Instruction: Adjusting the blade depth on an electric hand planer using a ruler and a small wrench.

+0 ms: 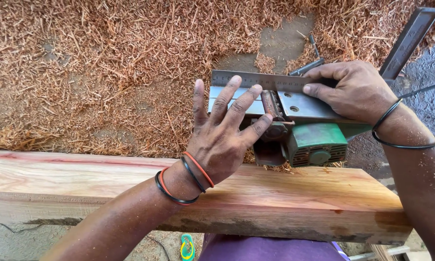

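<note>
While the thick reddish wooden beam lies nearest, the green electric planer rests upturned on its far edge, sole plate up. Left hand presses open-fingered on the sole; right hand pins a steel ruler across it. Judged: checking blade level; next needs careful sighting. Wood shavings lie beyond.

A thick wooden beam runs across the foreground. Beyond the beam, reddish wood shavings cover the ground. Below its near edge lie a green sandal and purple cloth.
</note>
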